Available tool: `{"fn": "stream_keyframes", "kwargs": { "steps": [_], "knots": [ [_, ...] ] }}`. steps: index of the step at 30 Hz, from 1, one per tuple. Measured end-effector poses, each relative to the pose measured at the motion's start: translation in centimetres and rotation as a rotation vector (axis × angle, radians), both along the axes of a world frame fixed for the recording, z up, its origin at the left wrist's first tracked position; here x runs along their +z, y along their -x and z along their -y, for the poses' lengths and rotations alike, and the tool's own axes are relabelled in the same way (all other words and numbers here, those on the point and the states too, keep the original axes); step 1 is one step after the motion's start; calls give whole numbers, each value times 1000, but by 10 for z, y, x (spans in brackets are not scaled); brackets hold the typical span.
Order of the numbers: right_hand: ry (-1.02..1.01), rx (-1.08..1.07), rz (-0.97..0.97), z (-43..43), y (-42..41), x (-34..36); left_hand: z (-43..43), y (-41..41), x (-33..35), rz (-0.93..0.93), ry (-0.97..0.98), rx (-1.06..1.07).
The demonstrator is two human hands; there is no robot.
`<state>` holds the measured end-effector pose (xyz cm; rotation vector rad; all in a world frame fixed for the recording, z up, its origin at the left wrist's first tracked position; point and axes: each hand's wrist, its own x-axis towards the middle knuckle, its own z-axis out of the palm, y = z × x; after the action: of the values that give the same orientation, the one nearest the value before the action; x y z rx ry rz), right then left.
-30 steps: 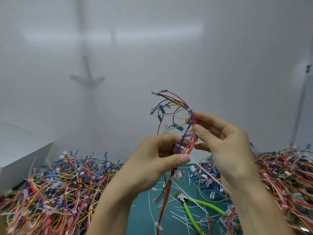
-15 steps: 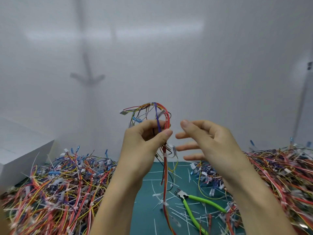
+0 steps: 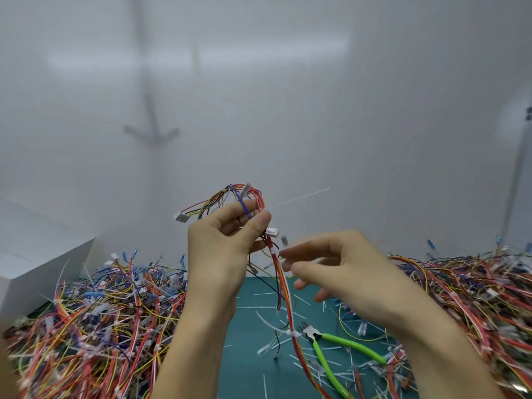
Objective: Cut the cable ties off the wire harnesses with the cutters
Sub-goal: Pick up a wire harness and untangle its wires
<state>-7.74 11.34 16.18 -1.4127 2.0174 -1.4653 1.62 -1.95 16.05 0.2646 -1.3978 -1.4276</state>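
head | left hand (image 3: 227, 249) grip curled round raised wire harness (image 3: 241, 194); tail hangs over desk (image 3: 247, 370) | right hand (image 3: 339, 269) has let go, dropped beside cable tie (image 3: 273, 251); grip loose, empty | cutters (image 3: 316, 335) idle on desk; judged: fetch them next

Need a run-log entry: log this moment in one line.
left hand: grips harness | right hand: open, at harness, blurred | cutters: unheld, on mat

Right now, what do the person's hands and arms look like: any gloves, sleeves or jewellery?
The left hand and right hand are bare: no gloves, no rings on the fingers in view. The left forearm and right forearm are uncovered down to the frame edge, with no sleeve, watch or band. The right hand is motion-blurred.
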Motion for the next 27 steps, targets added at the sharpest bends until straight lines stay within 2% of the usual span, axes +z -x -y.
{"fn": "stream_keyframes", "kwargs": {
  "steps": [7, 10, 13, 21, 27],
  "knots": [
    [206, -156, -51, 17, 1, -9, -11, 0, 4, 32, 108, -151],
    [301, -144, 98, 15, 1, -8, -11, -3, 5, 8, 119, -169],
    [359, -125, 230, 16, -2, -5, -8, -6, 5, -17, 106, -80],
    [554, -182, 336, 14, 0, -2, -10, -10, 7, 77, 113, -211],
    [647, -231, 372, 8, 6, 1, -4, -9, 0, 415, 487, -148]
  ]
}}
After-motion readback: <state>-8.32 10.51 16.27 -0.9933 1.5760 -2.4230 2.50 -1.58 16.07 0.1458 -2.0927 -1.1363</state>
